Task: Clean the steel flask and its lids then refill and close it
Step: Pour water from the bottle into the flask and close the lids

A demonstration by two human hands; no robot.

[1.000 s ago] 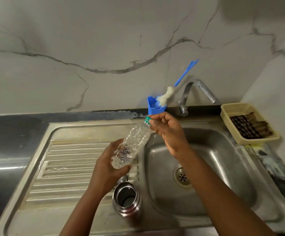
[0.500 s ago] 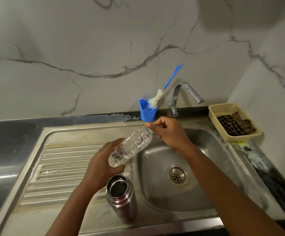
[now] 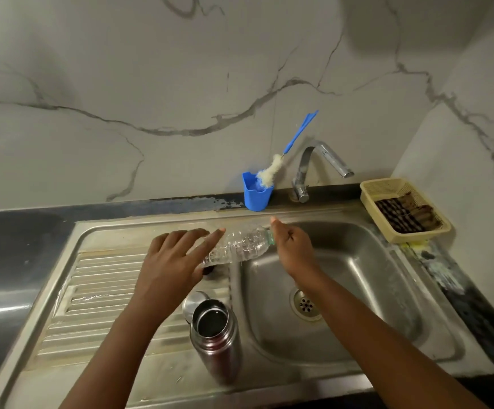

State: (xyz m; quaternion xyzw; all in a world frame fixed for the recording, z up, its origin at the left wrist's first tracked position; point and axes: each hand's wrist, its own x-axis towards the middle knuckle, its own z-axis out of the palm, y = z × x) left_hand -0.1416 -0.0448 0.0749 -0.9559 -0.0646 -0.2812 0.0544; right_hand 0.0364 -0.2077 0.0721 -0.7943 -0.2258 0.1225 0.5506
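The open steel flask [image 3: 214, 340] stands upright on the drainboard [image 3: 101, 290] near the front, at the basin's left rim. A steel lid [image 3: 192, 302] lies just behind it, and a small dark piece [image 3: 209, 270] shows under the bottle. A clear plastic bottle [image 3: 240, 245] lies almost level across the sink's dividing edge, neck to the right. My right hand [image 3: 291, 249] grips its neck, hiding the cap. My left hand [image 3: 169, 267] lies over the bottle's base with fingers stretched out; its thumb is hidden.
The sink basin [image 3: 358, 290] lies to the right, with a tap [image 3: 322, 160] behind it. A blue cup [image 3: 256, 197] holding a bottle brush [image 3: 269, 172] stands against the wall. A yellow basket [image 3: 381, 187] with a dark cloth sits at the far right.
The bottle has come down from a steep tilt to nearly level on the sink. My left hand's fingers have straightened off their grip on its base. The view has tilted down.
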